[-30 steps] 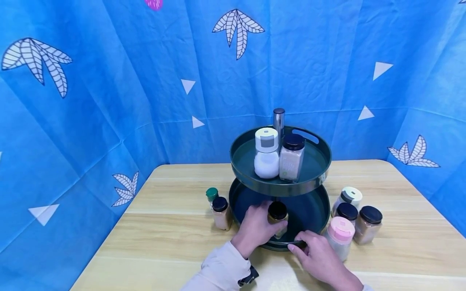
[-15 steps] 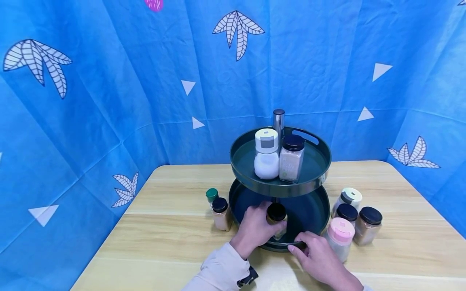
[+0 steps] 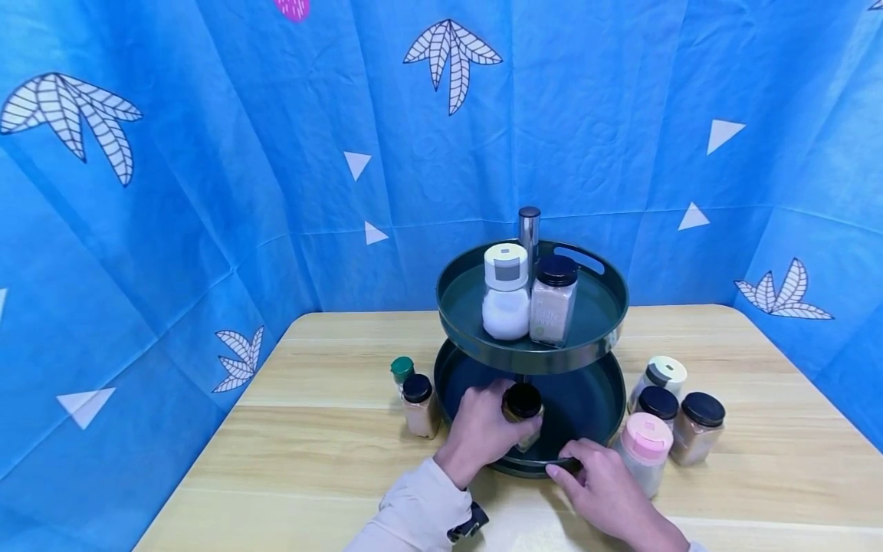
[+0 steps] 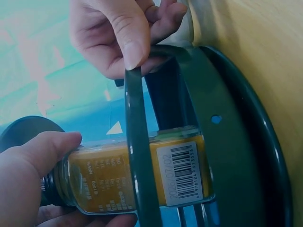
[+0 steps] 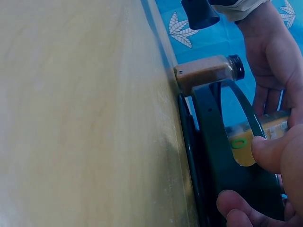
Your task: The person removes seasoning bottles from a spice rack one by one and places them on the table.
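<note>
Inside the lower tray [image 3: 582,402], toward its near rim, the dark-capped jar [image 4: 102,177] sits a touch farther left than a second ago, while the tray stays put. The fingers of my left hand [image 3: 483,429] curl round the jar close to its cap; those of my right hand [image 3: 603,487] pinch the near rim. I judge this a fine adjustment, unfinished while I grip; whether the jar's base bears weight, I cannot tell.

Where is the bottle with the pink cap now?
In the head view, the pink-capped bottle stands on the table, right of the lower tray, beside the right hand.
</note>
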The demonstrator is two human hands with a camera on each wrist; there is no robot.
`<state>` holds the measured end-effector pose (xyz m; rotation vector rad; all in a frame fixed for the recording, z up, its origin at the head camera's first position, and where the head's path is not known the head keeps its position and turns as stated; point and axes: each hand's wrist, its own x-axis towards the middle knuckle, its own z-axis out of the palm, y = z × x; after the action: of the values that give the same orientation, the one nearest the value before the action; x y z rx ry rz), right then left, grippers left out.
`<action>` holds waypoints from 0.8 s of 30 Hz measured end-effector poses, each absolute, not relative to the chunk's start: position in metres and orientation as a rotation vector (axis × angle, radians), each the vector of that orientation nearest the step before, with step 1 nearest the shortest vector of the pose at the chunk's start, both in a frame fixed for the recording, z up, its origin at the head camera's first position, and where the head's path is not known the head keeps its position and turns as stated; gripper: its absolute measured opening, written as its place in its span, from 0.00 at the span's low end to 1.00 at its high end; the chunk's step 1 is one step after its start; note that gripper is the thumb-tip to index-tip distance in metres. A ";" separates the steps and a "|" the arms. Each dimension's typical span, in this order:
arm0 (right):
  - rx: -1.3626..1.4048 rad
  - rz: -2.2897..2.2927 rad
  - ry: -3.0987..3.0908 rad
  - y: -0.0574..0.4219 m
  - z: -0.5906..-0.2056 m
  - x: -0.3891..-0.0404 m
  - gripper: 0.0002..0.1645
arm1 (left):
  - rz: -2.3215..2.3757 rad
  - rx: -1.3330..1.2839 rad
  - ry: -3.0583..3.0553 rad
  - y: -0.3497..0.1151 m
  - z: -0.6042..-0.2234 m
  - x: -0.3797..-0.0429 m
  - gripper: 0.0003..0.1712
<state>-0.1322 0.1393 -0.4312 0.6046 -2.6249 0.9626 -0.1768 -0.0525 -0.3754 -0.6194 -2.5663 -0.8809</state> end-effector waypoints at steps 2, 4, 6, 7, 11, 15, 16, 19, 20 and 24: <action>0.604 0.960 -2.618 0.139 -0.432 -0.132 0.12 | -0.895 -0.627 -2.555 -0.053 -0.374 -0.177 0.19; 0.606 0.958 -2.612 0.139 -0.432 -0.132 0.12 | -0.902 -0.629 -2.551 -0.054 -0.373 -0.176 0.19; 0.606 0.957 -2.610 0.139 -0.432 -0.132 0.12 | -0.907 -0.631 -2.548 -0.055 -0.373 -0.176 0.19; 0.606 0.958 -2.608 0.139 -0.432 -0.132 0.12 | -0.906 -0.632 -2.545 -0.056 -0.372 -0.176 0.19; 0.606 0.965 -2.606 0.139 -0.432 -0.132 0.11 | -0.895 -0.636 -2.531 -0.058 -0.371 -0.177 0.19; 0.610 0.977 -2.612 0.139 -0.431 -0.132 0.11 | -0.879 -0.640 -2.503 -0.061 -0.370 -0.177 0.20; 0.611 0.980 -2.615 0.140 -0.431 -0.132 0.10 | -0.875 -0.640 -2.495 -0.061 -0.370 -0.177 0.19; 0.612 0.984 -2.617 0.140 -0.431 -0.132 0.10 | -0.878 -0.642 -2.479 -0.063 -0.368 -0.176 0.19; 0.611 0.983 -2.619 0.140 -0.431 -0.132 0.11 | -0.883 -0.644 -2.475 -0.064 -0.367 -0.176 0.19; 0.607 0.992 -2.632 0.140 -0.430 -0.132 0.11 | -0.893 -0.649 -2.461 -0.067 -0.365 -0.177 0.19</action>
<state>-0.1317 0.1398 -0.4297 0.6070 -2.6323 0.9915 -0.1768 -0.0665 -0.3647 -0.6491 -2.4615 -0.8930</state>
